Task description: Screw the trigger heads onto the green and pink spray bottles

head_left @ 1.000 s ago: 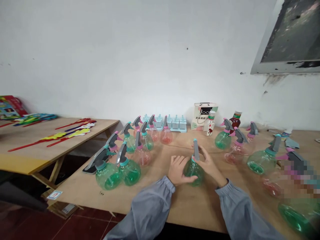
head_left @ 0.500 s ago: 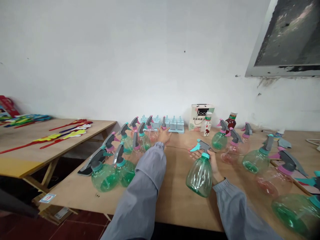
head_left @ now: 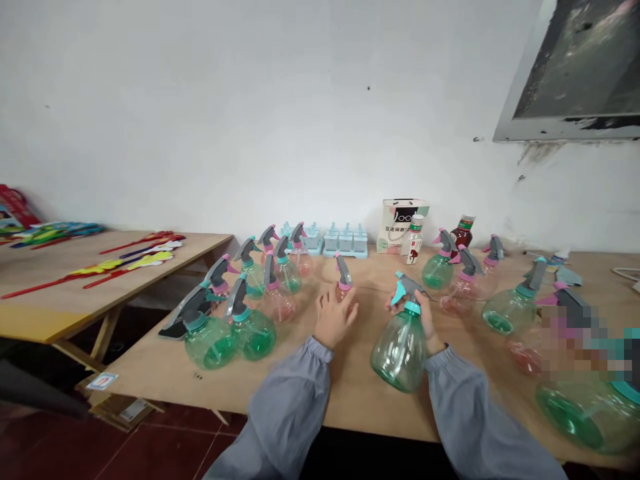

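— Two wooden tables fill the view, yes? Which one matters?

— Mainly the near table [head_left: 360,400]. The side table [head_left: 75,293] on the left carries only flat coloured toys [head_left: 125,263]. On the near table many spray bottles stand in groups: one cluster of bottles [head_left: 245,300] to the left, and more green and pink bottles [head_left: 480,287] to the right.

— And the hands?

— The right hand [head_left: 425,320] grasps the green spray bottle [head_left: 400,343] at its neck, under the teal trigger, and holds it a little tilted near the front edge of the table; I cannot tell if its bottom touches the wood. The left hand [head_left: 334,319] closes around the pink spray bottle [head_left: 343,283], which stands in the middle of the table. The palm covers most of the body, so the grip is hard to judge.

— What can go wrong, in your judgement?

— I think the green bottle can slip, because only the neck is held and the body is smooth. It is also close to the edge, so it may fall to the floor. The left sleeve may also knock the cluster beside it, since those bottles look light.

— What stands behind?

— A light blue mould tray [head_left: 340,241], a white carton [head_left: 400,225] and two small drink bottles [head_left: 413,240] stand by the wall. A patch at the right is blurred.
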`<state>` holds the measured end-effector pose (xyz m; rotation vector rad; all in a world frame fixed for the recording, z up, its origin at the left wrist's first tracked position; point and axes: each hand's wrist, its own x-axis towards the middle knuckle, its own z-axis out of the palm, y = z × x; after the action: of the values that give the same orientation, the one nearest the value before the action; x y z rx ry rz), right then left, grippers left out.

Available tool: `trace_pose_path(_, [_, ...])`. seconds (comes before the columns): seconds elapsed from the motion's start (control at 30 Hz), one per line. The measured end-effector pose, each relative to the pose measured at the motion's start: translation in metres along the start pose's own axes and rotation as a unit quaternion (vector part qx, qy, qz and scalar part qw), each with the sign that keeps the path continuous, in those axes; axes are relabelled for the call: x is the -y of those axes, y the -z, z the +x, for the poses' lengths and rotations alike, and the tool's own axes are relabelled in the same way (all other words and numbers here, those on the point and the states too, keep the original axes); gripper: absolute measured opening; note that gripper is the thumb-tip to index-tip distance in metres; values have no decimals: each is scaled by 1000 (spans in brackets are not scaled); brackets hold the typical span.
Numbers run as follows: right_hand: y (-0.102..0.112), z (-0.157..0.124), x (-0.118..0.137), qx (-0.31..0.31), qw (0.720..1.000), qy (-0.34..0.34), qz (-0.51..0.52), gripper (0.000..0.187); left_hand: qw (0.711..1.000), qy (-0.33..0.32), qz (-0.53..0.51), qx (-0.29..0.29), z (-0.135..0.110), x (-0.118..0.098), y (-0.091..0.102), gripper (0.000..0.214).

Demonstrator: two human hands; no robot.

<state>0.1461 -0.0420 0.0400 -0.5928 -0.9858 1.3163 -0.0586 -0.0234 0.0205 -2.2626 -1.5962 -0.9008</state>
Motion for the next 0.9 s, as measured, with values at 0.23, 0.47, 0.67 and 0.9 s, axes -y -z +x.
trace_pose_path(0.23, [3, 0, 0, 42, 999, 5, -31, 53, 999, -5, -52, -7, 2, 5, -10, 51])
trace_pose_path(0.47, [-5, -5, -2, 25, 998, 50, -12, 37, 998, 1, -60, -1, 1, 5, -8, 50])
trace_pose_path(0.67, [-3, -4, -5, -6, 998, 55, -33, 34, 998, -5, -67, 7, 1, 8, -8, 50])
trace_pose_path(0.9, [-1, 0, -7, 20, 998, 41, -46, 36, 996, -5, -93, -1, 1, 8, -9, 49])
